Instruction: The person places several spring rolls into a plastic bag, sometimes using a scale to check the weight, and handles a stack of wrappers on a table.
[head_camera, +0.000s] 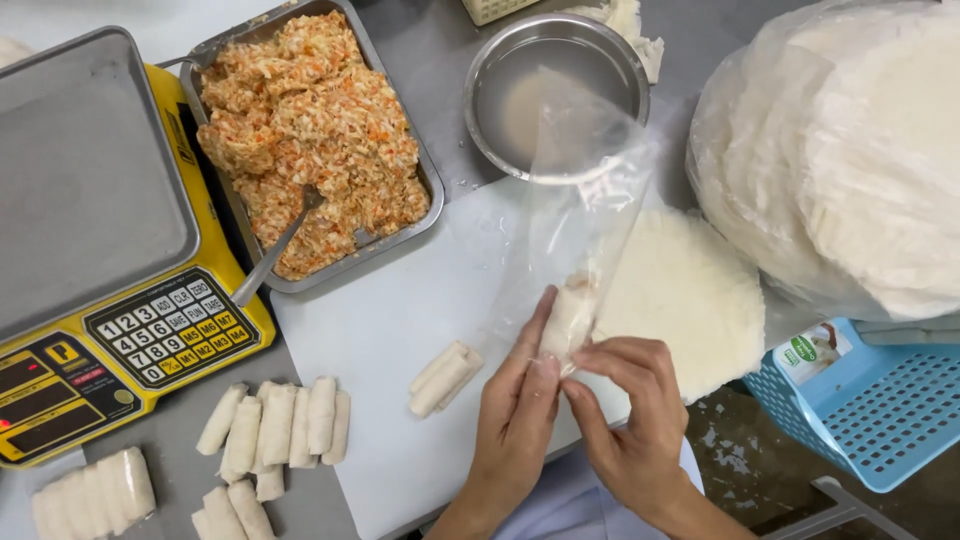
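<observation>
head view: left hand (515, 385) and right hand (625, 400) pinching a half-rolled spring roll (567, 318) in a thin wrapper (585, 190), on the white board (390, 320) beside the wrapper stack (690, 290). risk: wrapper likely to tear or unroll if pulled hard, loose end trailing over the water bowl (556, 90). board edge just under wrists; open room to the left, near finished rolls (443, 377).

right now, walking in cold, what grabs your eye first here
At centre, the left hand and right hand pinch a thin wrapper sheet around a small roll. Upper left, a metal tray heaped with orange-flecked filling sits beside a yellow scale.
</observation>
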